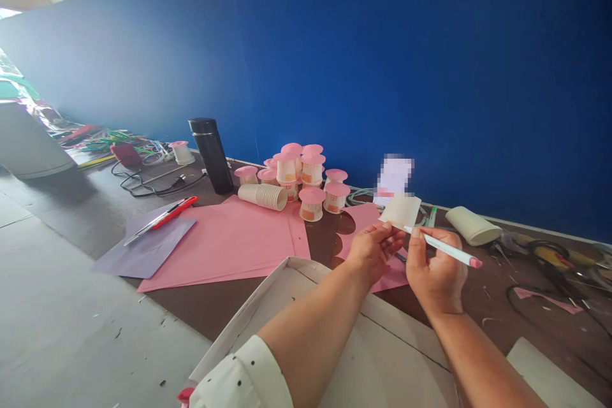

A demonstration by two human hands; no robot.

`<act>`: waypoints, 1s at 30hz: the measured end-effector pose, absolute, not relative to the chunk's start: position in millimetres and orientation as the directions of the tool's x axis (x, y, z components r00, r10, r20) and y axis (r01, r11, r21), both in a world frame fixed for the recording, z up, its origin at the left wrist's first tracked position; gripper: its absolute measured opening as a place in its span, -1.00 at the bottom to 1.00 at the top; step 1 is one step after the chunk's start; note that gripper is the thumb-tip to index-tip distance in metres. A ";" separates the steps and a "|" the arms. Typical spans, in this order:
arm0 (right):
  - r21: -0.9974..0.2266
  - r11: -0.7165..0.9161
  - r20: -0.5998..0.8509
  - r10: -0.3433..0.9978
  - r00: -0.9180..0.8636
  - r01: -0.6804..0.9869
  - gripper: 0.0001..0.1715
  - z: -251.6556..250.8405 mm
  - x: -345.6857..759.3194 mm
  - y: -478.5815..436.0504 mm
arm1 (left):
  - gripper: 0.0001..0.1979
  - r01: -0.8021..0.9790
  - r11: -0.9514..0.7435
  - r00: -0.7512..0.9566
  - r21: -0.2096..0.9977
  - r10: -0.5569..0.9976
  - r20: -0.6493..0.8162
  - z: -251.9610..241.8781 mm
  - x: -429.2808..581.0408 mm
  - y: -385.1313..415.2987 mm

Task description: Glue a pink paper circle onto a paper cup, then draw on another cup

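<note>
My left hand [373, 252] is closed on the lower edge of a small cream paper cup [400, 211], which appears to be turned mouth down. In my right hand [437, 271] is a white marker [448, 247] with a pink end; its tip meets the cup near the lower rim. Beyond them stand several little cup houses [312, 203], with pink round paper roofs and orange doors, some stacked on others. A nested stack of paper cups [262, 196] lies on its side beside them. Pink paper [356, 210] with round cutouts lies behind my left hand.
Pink sheets [239, 236] and a purple sheet [157, 242] bear a red utility knife [165, 218]. A black flask [213, 156] stands near the blue partition [382, 57]. A white tray-like board [363, 344] lies under my arms. Cables [540, 255] lie at right.
</note>
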State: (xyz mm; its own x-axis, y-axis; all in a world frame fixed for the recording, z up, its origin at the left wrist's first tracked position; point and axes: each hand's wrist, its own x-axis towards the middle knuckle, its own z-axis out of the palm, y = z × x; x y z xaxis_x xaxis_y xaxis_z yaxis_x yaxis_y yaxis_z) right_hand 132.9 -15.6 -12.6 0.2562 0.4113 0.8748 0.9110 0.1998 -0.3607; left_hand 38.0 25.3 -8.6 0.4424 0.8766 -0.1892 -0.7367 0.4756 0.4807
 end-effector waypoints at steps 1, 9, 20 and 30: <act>-0.362 0.198 0.874 0.414 0.257 0.911 -0.82 -12.4 132.7 -15.7 | -0.91 -0.739 0.474 0.442 0.479 0.877 -0.188 -8.4 37.8 25.2; -0.384 0.199 0.859 0.435 0.270 0.902 -0.81 -11.1 131.1 -16.1 | -0.91 -0.748 0.476 0.443 0.463 0.877 -0.186 -7.9 36.3 24.4; -0.354 0.222 0.879 0.411 0.242 0.909 -0.83 -10.6 130.6 -16.2 | -0.89 -0.748 0.480 0.440 0.459 0.876 -0.197 -5.4 35.8 23.5; -0.364 0.202 0.873 0.415 0.258 0.909 -0.81 -12.4 132.0 -16.5 | -0.89 -0.748 0.489 0.445 0.449 0.871 -0.207 -4.3 35.4 23.1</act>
State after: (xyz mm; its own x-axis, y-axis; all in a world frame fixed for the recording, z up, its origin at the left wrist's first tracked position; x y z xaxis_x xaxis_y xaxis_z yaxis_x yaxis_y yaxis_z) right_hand 132.0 -16.5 -12.4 0.2575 0.4152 0.8725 0.9092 0.2015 -0.3642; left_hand 35.4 23.1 -4.3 0.4449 0.8714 -0.2068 -0.7483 0.4885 0.4488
